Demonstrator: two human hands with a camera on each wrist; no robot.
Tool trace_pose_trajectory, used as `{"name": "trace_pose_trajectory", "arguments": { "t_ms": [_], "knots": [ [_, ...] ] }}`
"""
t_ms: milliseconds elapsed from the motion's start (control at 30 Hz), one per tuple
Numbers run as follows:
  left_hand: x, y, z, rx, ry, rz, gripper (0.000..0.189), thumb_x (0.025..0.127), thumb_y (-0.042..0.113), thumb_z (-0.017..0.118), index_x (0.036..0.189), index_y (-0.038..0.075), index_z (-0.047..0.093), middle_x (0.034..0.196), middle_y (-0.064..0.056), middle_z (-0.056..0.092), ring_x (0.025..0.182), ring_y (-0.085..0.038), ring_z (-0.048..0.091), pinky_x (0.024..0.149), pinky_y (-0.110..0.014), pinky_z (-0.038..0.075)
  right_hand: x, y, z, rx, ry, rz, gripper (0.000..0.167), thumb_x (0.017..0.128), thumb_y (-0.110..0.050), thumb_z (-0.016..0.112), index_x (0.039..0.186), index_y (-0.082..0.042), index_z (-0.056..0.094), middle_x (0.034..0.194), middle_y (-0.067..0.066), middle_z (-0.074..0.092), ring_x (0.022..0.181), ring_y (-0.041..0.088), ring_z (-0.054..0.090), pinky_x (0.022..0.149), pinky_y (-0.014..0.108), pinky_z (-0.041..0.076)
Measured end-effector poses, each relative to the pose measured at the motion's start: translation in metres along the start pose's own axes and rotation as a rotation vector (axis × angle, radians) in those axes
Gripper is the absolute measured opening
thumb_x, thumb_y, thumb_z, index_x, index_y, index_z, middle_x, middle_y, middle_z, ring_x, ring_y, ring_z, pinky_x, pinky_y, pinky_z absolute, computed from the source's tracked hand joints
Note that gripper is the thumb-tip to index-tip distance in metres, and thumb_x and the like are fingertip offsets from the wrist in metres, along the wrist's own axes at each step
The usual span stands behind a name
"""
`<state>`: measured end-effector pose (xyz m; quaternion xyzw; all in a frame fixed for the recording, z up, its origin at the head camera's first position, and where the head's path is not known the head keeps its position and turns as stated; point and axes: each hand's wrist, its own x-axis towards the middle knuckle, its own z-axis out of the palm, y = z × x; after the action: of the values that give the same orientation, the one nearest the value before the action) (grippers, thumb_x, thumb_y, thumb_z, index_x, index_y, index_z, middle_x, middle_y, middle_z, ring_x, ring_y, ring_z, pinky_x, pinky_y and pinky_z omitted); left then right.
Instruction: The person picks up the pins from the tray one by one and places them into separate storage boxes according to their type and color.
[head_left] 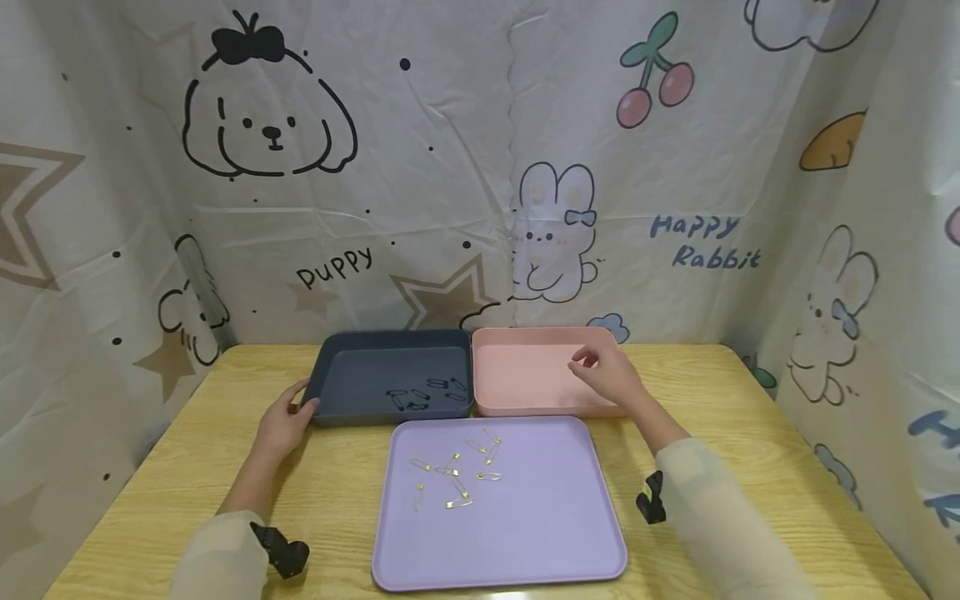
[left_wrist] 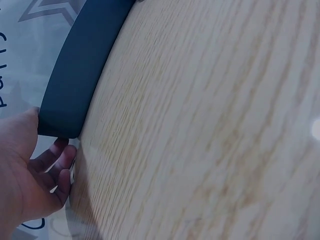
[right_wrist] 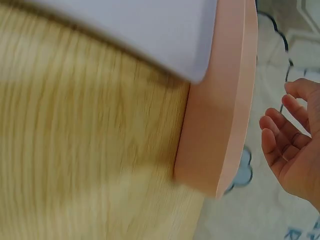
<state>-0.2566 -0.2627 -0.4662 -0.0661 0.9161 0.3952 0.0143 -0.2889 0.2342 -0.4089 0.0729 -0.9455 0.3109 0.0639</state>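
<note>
With thumb and fingers, my left hand [head_left: 283, 423] holds the front-left corner of a dark blue-grey tray [head_left: 360, 375]; the left wrist view shows the fingertips against its end wall [left_wrist: 70, 90]. Several black safety pins [head_left: 420, 393] lie in this tray's right front part. Over the right side of a pink tray [head_left: 517, 371] hovers my right hand [head_left: 606, 375], fingers loosely bent. Nothing shows between those fingers [right_wrist: 272, 142] in the right wrist view. A lilac tray [head_left: 540, 533] lies in front, with several gold safety pins [head_left: 459, 487] scattered over its upper left part.
The dark and pink trays stand side by side at the back of a wood-grain table [head_left: 315, 508]. A printed cloth [head_left: 420, 208] hangs behind them and at both sides. The lilac tray's back edge sits close to their front walls.
</note>
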Motion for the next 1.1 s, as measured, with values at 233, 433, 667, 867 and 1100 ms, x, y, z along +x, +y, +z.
{"name": "trace_pose_trajectory", "arguments": {
  "t_ms": [233,433,667,867,1100],
  "knots": [
    [-0.004,-0.001,-0.002,0.001,0.009,0.010,0.061,0.099,0.041,0.035,0.149,0.008,0.022,0.130,-0.031,0.046,0.116,-0.043,0.045,0.089,-0.050,0.040,-0.007,0.034,-0.022,-0.086,-0.007,0.131,0.034,0.092,-0.029,0.055,0.111,-0.002,0.060,0.106,0.020,0.060,0.092,0.031,0.055,0.076,0.040,0.046],
    [-0.011,0.000,-0.005,-0.002,0.044,0.016,0.064,0.099,0.044,0.032,0.148,0.003,0.022,0.130,-0.033,0.044,0.120,-0.046,0.043,0.097,-0.055,0.036,-0.015,0.054,-0.028,-0.028,0.005,0.214,0.044,0.093,-0.028,0.053,0.123,0.003,0.052,0.119,0.028,0.053,0.107,0.039,0.051,0.087,0.048,0.045],
    [-0.020,0.003,-0.011,0.053,0.104,0.104,0.063,0.099,0.040,0.036,0.146,-0.001,0.024,0.124,-0.033,0.043,0.110,-0.048,0.050,0.087,-0.055,0.042,-0.023,0.066,-0.023,0.086,-0.037,0.300,0.055,0.094,-0.027,0.053,0.137,0.003,0.037,0.122,0.031,0.048,0.107,0.040,0.049,0.088,0.048,0.044],
    [-0.033,0.015,-0.012,0.119,0.085,0.175,0.064,0.098,0.040,0.042,0.145,-0.001,0.027,0.127,-0.034,0.044,0.111,-0.050,0.048,0.089,-0.058,0.040,-0.026,0.072,-0.015,0.138,-0.060,0.321,0.058,0.095,-0.028,0.051,0.142,0.000,0.031,0.124,0.031,0.046,0.107,0.040,0.049,0.088,0.046,0.044],
    [-0.049,0.037,-0.009,0.219,0.098,0.269,0.066,0.095,0.046,0.046,0.143,0.001,0.034,0.124,-0.029,0.051,0.107,-0.041,0.050,0.082,-0.053,0.042,-0.029,0.079,-0.005,0.175,-0.038,0.313,0.060,0.094,-0.027,0.051,0.142,0.002,0.031,0.120,0.028,0.048,0.101,0.032,0.049,0.078,0.032,0.044]
  ]
}}
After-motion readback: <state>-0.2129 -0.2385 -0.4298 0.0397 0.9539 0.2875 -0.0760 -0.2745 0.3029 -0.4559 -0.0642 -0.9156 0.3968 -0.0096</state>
